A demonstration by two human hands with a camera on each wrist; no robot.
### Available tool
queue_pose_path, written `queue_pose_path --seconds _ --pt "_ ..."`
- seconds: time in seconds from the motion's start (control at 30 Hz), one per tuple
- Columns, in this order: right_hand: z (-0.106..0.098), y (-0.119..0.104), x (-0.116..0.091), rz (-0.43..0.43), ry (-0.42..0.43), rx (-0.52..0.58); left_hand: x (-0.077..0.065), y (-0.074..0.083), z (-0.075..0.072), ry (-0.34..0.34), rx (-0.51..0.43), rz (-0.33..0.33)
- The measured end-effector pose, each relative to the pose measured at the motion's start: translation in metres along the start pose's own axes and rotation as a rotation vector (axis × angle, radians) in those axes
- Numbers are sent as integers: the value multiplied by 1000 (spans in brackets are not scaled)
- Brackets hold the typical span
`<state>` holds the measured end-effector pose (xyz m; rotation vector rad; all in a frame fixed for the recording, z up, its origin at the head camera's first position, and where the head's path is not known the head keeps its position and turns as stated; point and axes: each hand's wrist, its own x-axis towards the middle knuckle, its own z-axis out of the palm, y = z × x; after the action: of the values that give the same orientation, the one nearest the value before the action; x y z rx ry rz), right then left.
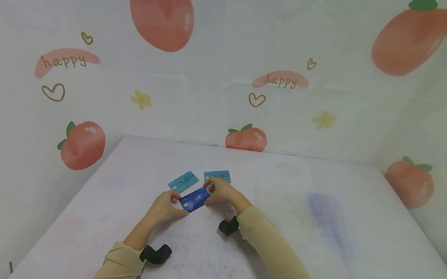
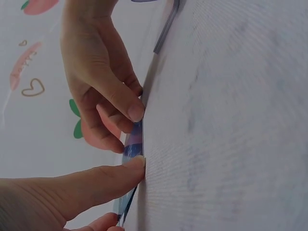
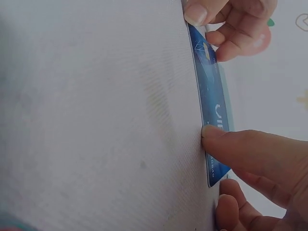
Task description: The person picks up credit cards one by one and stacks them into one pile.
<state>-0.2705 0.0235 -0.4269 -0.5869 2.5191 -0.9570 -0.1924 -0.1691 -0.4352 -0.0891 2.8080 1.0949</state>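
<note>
A dark blue card (image 1: 195, 200) printed with "VIP" lies between both hands, flat at the white tabletop. My left hand (image 1: 163, 208) holds its left end, thumb on the near edge and fingertips at the far one. At the right end, my right hand (image 1: 220, 191) grips it the same way; in the right wrist view the thumb (image 3: 226, 142) presses the near edge of the card (image 3: 208, 86). Just beyond lies a teal VIP card (image 1: 184, 181), tilted. Another teal card (image 1: 218, 174) sits behind the right hand, which partly covers it.
The white tabletop (image 1: 271, 232) carries a bluish smudge (image 1: 328, 219) at right. A cloth wall (image 1: 210, 103) with peach prints closes off the back and sides. Black wrist mounts (image 1: 156, 254) stick out from both sleeves, close over the table.
</note>
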Motion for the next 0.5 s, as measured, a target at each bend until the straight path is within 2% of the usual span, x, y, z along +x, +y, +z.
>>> queue_pose_path --seconds 0.2,0.5 --pt "0 -3 -3 21 -3 31 -2 4 0 12 6 -7" --pt "-1 -5 -5 8 6 50 -5 9 2 32 5 -16"
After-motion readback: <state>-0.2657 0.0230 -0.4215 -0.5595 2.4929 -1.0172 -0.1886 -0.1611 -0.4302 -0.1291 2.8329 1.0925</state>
